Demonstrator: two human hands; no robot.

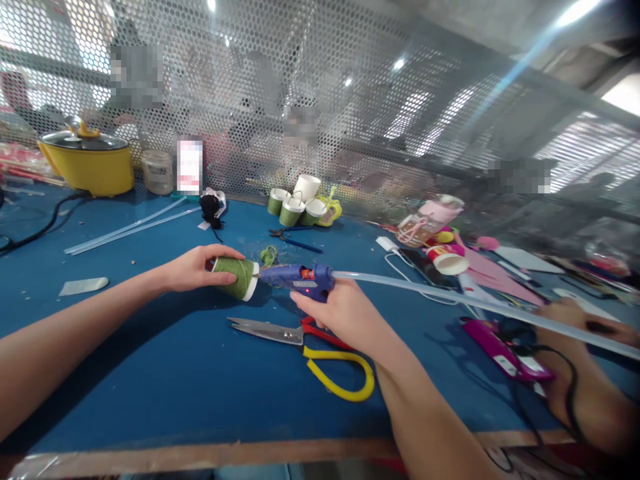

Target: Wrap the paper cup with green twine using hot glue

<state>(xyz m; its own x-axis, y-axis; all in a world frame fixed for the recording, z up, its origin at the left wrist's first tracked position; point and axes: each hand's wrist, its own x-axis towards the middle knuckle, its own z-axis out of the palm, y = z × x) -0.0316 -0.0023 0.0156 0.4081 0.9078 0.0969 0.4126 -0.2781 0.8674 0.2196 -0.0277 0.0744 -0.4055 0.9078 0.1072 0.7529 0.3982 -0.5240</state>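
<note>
The green yarn-wrapped cup (234, 275) is held tilted, white end to the right, pinched between thumb and fingers of your left hand (193, 268). Right of the cup, your right hand (345, 308) is wrapped round the blue glue gun (290, 276), nozzle at that white end; I can't tell if they touch. A long glue stick (425, 287) juts far right of the cup. Scissors (273, 331) lie between cup and front edge (200, 455), rightward; pliers (300, 245) sit beyond the cup.
</note>
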